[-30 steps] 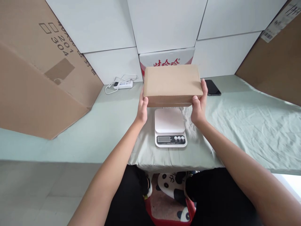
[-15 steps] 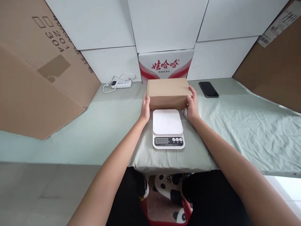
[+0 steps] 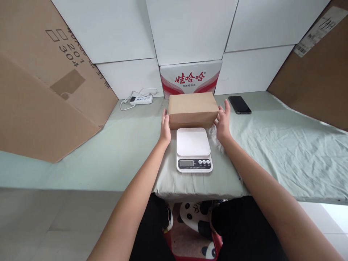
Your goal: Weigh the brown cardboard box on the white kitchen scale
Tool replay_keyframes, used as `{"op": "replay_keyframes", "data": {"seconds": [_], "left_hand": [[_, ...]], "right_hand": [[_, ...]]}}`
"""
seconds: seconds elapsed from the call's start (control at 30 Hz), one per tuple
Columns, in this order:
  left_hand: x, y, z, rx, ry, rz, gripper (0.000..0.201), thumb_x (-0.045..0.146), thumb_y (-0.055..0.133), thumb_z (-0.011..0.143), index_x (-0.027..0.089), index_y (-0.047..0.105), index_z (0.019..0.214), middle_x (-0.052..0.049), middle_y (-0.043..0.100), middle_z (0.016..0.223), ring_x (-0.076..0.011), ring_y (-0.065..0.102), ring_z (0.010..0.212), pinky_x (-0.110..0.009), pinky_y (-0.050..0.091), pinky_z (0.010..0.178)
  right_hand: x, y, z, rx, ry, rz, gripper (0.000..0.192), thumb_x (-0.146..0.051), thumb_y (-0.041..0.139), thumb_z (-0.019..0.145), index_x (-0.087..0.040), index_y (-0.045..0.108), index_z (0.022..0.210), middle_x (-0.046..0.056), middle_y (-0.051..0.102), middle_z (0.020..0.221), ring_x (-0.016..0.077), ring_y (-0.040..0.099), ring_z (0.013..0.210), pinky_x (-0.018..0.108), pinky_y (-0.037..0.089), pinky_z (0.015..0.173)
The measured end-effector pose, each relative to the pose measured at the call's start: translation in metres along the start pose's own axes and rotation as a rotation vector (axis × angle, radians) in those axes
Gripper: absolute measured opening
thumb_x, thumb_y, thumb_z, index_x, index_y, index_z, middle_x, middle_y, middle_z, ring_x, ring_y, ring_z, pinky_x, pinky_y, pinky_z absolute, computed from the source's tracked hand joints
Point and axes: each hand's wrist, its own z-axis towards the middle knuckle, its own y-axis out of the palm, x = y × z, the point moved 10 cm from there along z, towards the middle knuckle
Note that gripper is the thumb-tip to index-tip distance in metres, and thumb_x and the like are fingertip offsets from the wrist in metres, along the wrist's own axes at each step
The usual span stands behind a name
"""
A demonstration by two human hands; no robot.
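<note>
A closed brown cardboard box (image 3: 193,108) stands on the cloth behind a white kitchen scale (image 3: 193,143). My left hand (image 3: 165,127) is upright at the box's left side, its fingers straight and flat against or just beside it. At the right end, my right hand (image 3: 223,121) has its fingers spread, the fingertips touching or very near the box's corner. Neither hand is wrapped round the box. Nothing lies on the scale's platform, and its display looks blank. Under my right hand is some crumpled clear material (image 3: 216,139), partly hidden.
A black phone (image 3: 239,104) lies at the back right. To the back left is a white power strip (image 3: 141,99) with a cable. Large cardboard panels (image 3: 76,108) flank the green cloth (image 3: 122,156). A red-and-white carton (image 3: 190,78) stands behind the box.
My right hand has loosened from the box, its fingers spreading apart. My left hand has eased its hold and straightened. The view has shifted slightly; the box stays behind the scale.
</note>
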Motion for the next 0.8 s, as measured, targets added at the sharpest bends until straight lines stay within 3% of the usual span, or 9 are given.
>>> {"op": "replay_keyframes", "data": {"seconds": [0.13, 0.27, 0.4, 0.53, 0.8], "left_hand": [[0.012, -0.013, -0.019, 0.048, -0.04, 0.034, 0.072, 0.068, 0.04, 0.112, 0.037, 0.04, 0.177, 0.004, 0.024, 0.194, -0.0158, 0.018, 0.181, -0.035, 0.019, 0.147], [0.023, -0.021, -0.029, 0.099, -0.105, 0.004, 0.074, 0.066, 0.026, 0.114, 0.033, 0.032, 0.18, 0.001, 0.021, 0.195, -0.0154, 0.015, 0.181, -0.035, 0.017, 0.147], [0.022, -0.015, -0.023, 0.144, -0.138, -0.035, 0.076, 0.062, 0.019, 0.115, 0.028, 0.029, 0.182, -0.002, 0.021, 0.195, -0.0154, 0.017, 0.181, -0.034, 0.02, 0.146], [0.01, -0.008, -0.014, 0.149, -0.13, -0.037, 0.077, 0.066, 0.025, 0.114, 0.026, 0.036, 0.179, -0.006, 0.026, 0.193, -0.0199, 0.024, 0.18, -0.037, 0.025, 0.146], [-0.003, -0.021, -0.009, 0.143, -0.113, 0.021, 0.083, 0.078, 0.032, 0.11, 0.027, 0.047, 0.174, -0.006, 0.034, 0.191, -0.0249, 0.025, 0.18, -0.04, 0.026, 0.146]], "right_hand": [[0.003, -0.029, -0.004, 0.172, 0.126, 0.081, 0.086, -0.085, 0.054, 0.088, -0.053, 0.036, 0.166, 0.004, 0.039, 0.184, 0.0339, 0.052, 0.165, 0.069, 0.042, 0.133], [0.002, -0.042, -0.014, 0.232, 0.184, 0.108, 0.08, -0.089, 0.051, 0.086, -0.055, 0.045, 0.158, 0.003, 0.05, 0.176, 0.0365, 0.058, 0.16, 0.07, 0.047, 0.129], [0.001, -0.031, -0.021, 0.217, 0.239, 0.098, 0.07, -0.084, 0.056, 0.087, -0.05, 0.056, 0.148, 0.003, 0.059, 0.168, 0.0355, 0.062, 0.156, 0.066, 0.049, 0.128], [-0.002, -0.019, -0.02, 0.199, 0.25, 0.132, 0.068, -0.078, 0.061, 0.086, -0.046, 0.058, 0.145, 0.002, 0.062, 0.166, 0.0325, 0.063, 0.155, 0.062, 0.045, 0.135], [-0.001, -0.02, -0.011, 0.17, 0.225, 0.082, 0.069, -0.081, 0.06, 0.086, -0.044, 0.06, 0.145, 0.003, 0.062, 0.166, 0.0348, 0.064, 0.152, 0.062, 0.052, 0.129]]}}
